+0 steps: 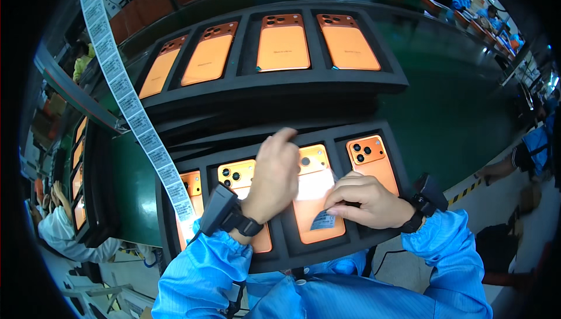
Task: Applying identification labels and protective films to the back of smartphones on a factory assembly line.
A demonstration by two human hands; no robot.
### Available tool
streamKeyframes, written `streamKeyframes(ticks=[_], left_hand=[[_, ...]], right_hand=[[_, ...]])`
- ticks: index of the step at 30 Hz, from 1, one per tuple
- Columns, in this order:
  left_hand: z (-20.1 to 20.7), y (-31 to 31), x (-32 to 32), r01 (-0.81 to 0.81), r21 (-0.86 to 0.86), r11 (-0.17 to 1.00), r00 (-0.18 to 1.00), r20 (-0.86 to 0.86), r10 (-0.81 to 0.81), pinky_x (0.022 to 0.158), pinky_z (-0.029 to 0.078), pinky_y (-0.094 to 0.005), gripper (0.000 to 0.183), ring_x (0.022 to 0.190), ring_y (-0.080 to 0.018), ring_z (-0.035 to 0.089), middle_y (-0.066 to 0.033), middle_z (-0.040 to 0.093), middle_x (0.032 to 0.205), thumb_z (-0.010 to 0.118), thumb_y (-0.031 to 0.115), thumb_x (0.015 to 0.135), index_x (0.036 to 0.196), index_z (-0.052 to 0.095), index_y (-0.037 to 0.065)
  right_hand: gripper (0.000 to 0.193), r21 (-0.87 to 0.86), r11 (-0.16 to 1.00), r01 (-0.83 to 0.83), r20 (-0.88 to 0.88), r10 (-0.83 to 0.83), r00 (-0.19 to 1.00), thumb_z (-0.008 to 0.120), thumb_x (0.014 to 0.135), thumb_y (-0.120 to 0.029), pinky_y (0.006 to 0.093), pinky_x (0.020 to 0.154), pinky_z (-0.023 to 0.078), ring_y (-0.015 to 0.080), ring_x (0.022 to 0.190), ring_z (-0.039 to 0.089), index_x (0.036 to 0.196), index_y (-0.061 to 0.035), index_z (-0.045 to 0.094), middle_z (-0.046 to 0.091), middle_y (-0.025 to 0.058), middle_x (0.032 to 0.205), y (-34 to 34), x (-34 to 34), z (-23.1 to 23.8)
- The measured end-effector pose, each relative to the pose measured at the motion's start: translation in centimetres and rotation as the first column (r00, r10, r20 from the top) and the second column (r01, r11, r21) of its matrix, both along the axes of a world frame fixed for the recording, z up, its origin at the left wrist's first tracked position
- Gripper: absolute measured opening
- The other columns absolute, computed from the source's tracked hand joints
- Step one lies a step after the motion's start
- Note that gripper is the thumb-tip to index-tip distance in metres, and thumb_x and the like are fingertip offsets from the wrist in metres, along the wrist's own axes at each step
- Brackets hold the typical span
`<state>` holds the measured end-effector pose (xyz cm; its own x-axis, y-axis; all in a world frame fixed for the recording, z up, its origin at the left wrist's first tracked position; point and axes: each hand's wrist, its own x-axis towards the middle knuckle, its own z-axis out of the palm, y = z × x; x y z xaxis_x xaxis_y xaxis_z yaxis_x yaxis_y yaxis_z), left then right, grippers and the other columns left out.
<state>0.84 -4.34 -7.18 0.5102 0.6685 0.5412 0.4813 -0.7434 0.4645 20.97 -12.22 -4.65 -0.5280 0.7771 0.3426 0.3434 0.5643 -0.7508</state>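
Observation:
My right hand (369, 199) pinches a small silvery printed label (323, 220) between thumb and fingertips. The label lies over the lower part of an orange phone (316, 228), back up in a slot of the near black foam tray (283, 253). My left hand (274, 170) is raised over the gap between this phone and the orange phone (228, 173) to its left; its fingers are blurred and partly hidden. Further orange phones sit at the tray's right end (374, 154) and left end. A long strip of printed labels (135, 114) runs down from the upper left to my left sleeve.
Beyond the near tray, another black foam tray (274, 85) holds several orange phones. Both are on a dark green bench (432, 114). At the left, a person in a pale sleeve (64, 234) works beside another tray of phones. More people sit at the far upper right.

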Motion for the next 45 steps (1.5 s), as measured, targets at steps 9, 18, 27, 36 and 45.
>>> streamKeyframes(ticks=[9, 18, 27, 36, 45], left_hand=[[-0.5, 0.7, 0.1, -0.180, -0.166, 0.970, 0.967, 0.152, 0.205, 0.071, 0.049, -0.0349, 0.002, 0.082, -0.0319, 0.061, -0.0178, 0.061, 0.093, 0.052, -0.002, 0.088, 0.090, 0.053, -0.003], [-0.6, 0.8, 0.3, -0.150, -0.160, 0.976, 0.972, 0.159, 0.176, 0.078, 0.045, -0.0399, 0.004, 0.085, -0.0336, 0.055, -0.0167, 0.057, 0.091, 0.053, 0.000, 0.087, 0.091, 0.053, -0.002], [-0.5, 0.6, 0.3, -0.156, -0.157, 0.975, 0.974, 0.141, 0.178, 0.079, 0.045, -0.0392, 0.004, 0.087, -0.0335, 0.056, -0.0169, 0.058, 0.093, 0.053, -0.001, 0.087, 0.091, 0.053, -0.002], [-0.5, 0.6, 0.2, -0.151, -0.148, 0.977, 0.975, 0.138, 0.172, 0.078, 0.045, -0.0391, 0.004, 0.087, -0.0332, 0.056, -0.0170, 0.058, 0.093, 0.054, -0.001, 0.087, 0.091, 0.052, -0.002], [-0.6, 0.7, 0.2, -0.155, -0.154, 0.976, 0.974, 0.144, 0.177, 0.078, 0.045, -0.0394, 0.004, 0.086, -0.0335, 0.055, -0.0169, 0.058, 0.092, 0.053, -0.001, 0.087, 0.091, 0.052, -0.002]], right_hand=[[0.015, 0.154, 0.988, 0.029, 0.213, -0.062, 0.975, 0.067, 0.082, -0.024, 0.0327, 0.073, 0.031, 0.0160, 0.076, 0.055, 0.079, -0.0104, 0.061, 0.059, 0.0003, 0.073, 1.9, -0.6, -2.0], [0.014, 0.169, 0.985, -0.028, 0.269, -0.018, 0.963, 0.067, 0.082, -0.024, 0.0344, 0.070, 0.029, 0.0173, 0.074, 0.052, 0.078, -0.0113, 0.061, 0.056, -0.0001, 0.074, 2.5, -0.4, -1.9], [0.015, 0.167, 0.985, -0.033, 0.253, -0.011, 0.967, 0.067, 0.083, -0.024, 0.0344, 0.070, 0.029, 0.0173, 0.073, 0.051, 0.077, -0.0119, 0.061, 0.055, 0.0001, 0.072, 2.4, -0.4, -1.9], [0.014, 0.162, 0.986, -0.030, 0.251, -0.011, 0.968, 0.066, 0.083, -0.024, 0.0345, 0.070, 0.029, 0.0180, 0.076, 0.054, 0.079, -0.0108, 0.062, 0.056, 0.0016, 0.072, 2.4, -0.5, -2.0], [0.013, 0.166, 0.986, -0.023, 0.241, -0.018, 0.970, 0.067, 0.082, -0.023, 0.0344, 0.070, 0.029, 0.0175, 0.075, 0.054, 0.079, -0.0109, 0.063, 0.057, 0.0013, 0.072, 2.4, -0.6, -2.2]])
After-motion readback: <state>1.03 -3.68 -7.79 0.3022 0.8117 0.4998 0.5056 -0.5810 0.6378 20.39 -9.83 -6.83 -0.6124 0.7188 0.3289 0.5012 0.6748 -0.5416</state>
